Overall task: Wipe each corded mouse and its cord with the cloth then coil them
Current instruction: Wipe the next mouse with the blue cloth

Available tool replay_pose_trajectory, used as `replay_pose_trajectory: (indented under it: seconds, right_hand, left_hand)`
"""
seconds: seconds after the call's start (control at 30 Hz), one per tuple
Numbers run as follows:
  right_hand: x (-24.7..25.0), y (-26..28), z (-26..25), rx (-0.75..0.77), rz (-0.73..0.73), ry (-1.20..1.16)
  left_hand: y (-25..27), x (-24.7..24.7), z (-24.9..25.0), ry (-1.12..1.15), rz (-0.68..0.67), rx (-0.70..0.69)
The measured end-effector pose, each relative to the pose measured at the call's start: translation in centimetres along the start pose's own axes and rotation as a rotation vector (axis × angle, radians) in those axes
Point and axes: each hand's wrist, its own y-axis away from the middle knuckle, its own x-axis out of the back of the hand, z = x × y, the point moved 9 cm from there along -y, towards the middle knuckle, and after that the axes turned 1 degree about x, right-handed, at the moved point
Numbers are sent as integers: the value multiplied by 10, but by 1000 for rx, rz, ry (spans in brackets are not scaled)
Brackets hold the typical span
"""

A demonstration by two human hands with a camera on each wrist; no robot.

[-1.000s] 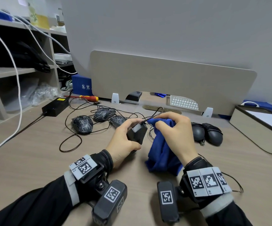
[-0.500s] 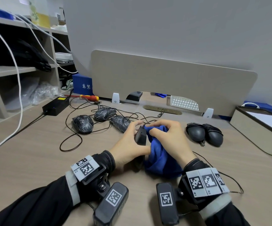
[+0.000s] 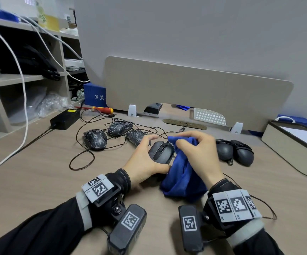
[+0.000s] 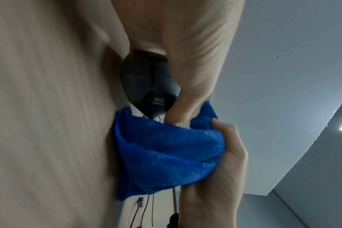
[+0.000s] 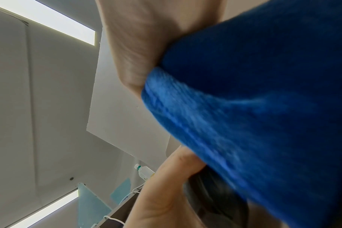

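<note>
Two hands meet at the desk's (image 3: 38,172) middle: your left hand (image 3: 143,162) now lays the mouse (image 3: 161,150) buttons-up, no longer on edge, so its top is next; your right hand (image 3: 198,155) clutches the cloth (image 3: 182,179). Left wrist: matte black shell, cloth touching its front. Right wrist: blurred blue folds.

The near side of the black mouse (image 3: 161,150) was hidden behind the left hand (image 3: 144,161) and the blue cloth (image 3: 183,173). In the right wrist view the cloth was blurred and cut off at the picture's edge.
</note>
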Motion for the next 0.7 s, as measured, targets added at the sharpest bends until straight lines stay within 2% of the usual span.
replay_pose_trajectory:
  seconds: [0.07, 0.23, 0.3, 0.43, 0.5, 0.63, 0.7]
  right_hand:
    - [-13, 2, 5, -16, -136, 90]
    - [-36, 10, 9, -85, -377, 148]
    - [-35, 10, 5, -78, -362, 146]
    - [-7, 0, -2, -14, -85, -26]
    - [-5, -2, -2, 37, -57, 58]
    - [-23, 0, 6, 82, -187, 252]
    - [-40, 6, 9, 48, -367, 206]
  left_hand:
    - [0, 2, 1, -20, 18, -21]
    - [-2, 7, 4, -87, 29, -55]
    - [-4, 5, -1, -87, 1, -34]
    - [-3, -1, -4, -69, -46, -12]
    - [-2, -6, -2, -48, -92, -17]
    - [-3, -8, -3, -149, -120, -44]
    - [-3, -6, -4, -188, -120, -40]
